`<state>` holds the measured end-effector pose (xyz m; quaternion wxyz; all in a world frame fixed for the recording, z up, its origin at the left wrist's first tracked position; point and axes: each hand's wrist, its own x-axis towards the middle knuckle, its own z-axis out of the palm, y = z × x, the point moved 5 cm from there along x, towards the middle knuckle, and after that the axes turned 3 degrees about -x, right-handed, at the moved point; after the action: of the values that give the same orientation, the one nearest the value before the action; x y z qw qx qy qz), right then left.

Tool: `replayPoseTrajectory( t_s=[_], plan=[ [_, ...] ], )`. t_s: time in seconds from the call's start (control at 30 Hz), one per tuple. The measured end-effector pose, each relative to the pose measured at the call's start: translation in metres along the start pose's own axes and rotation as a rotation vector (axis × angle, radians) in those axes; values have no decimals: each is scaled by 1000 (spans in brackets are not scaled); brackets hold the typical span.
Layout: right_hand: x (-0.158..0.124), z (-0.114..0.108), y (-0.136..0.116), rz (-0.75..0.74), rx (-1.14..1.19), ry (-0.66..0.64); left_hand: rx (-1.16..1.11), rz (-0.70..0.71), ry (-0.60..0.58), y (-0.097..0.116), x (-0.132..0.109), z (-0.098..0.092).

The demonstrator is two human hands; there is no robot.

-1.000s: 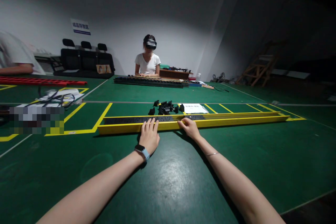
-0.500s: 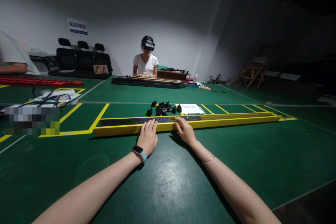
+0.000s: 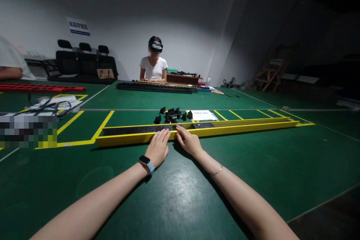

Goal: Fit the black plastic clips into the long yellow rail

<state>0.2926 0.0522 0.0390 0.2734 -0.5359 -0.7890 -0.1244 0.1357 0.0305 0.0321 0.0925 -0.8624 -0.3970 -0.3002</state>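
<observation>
The left hand (image 3: 158, 148) lies flat with fingers stretched out, the tips on the near edge of the yellow rail (image 3: 247, 127) by its black strip (image 3: 129, 129). The right hand (image 3: 189, 141), just beside it, is also spread and touches the rail. Neither hand grasps anything. The rail lies crosswise on the table (image 3: 180, 195), with black parts (image 3: 171, 115) behind it.

**Counts on the green tables**

One long yellow rail (image 3: 225, 129) crosses mid-frame. There are two bare hands, the left hand (image 3: 158, 149) and the right hand (image 3: 189, 142). One heap of small black parts (image 3: 171, 115) is too clustered to count. Beside it is one white sheet (image 3: 202, 115). At upper left are three black chairs (image 3: 84, 60) and one wall sign (image 3: 78, 26). Two other people are in view: one seated person (image 3: 153, 65) and one white sleeve (image 3: 9, 65).
</observation>
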Motion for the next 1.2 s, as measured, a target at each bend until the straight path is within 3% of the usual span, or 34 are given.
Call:
replayPoseTrajectory(
  t_s=[0.17,0.33,0.63,1.2],
  plan=[
    [-1,-3,-1,-34,20,27,12,5,3,0,0,1],
    [0,3,-10,-97,55,-78,-23,31,8,2,0,0],
    [1,5,-6,11,-34,-71,-44,41,6,3,0,0],
    [0,2,-8,181,-193,-195,-35,40,14,4,0,1]
  ],
)
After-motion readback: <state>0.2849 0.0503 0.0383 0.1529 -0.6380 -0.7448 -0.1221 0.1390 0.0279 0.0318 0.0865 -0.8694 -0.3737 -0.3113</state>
